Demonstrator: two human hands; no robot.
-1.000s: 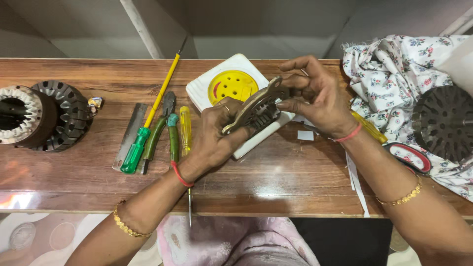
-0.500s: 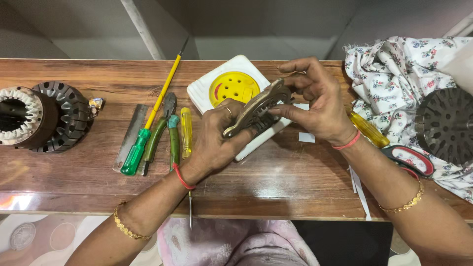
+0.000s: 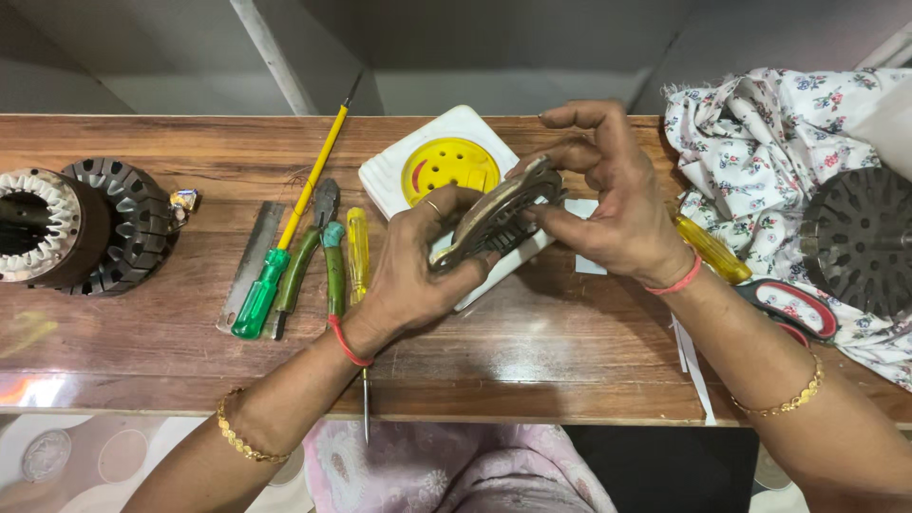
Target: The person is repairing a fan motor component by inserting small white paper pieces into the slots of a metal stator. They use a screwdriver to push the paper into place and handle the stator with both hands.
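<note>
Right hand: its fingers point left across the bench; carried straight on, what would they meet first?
The grey metal ring-shaped part that the right hand already pinches, then the left hand gripping its lower end. Depth past them is unclear.

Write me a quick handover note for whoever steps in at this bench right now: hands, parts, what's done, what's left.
Left hand: grips the grey metal ring from below.
Right hand: pinches the ring's upper edge with its fingertips.
The ring is held above the white square plate with a yellow disc.
On the wooden bench: screwdrivers and pliers lie left of the hands, a wound motor core at far left, a dark round cover on floral cloth at right.
Done: ring picked up.
Left: cannot tell; it is not yet set down or fitted.
</note>
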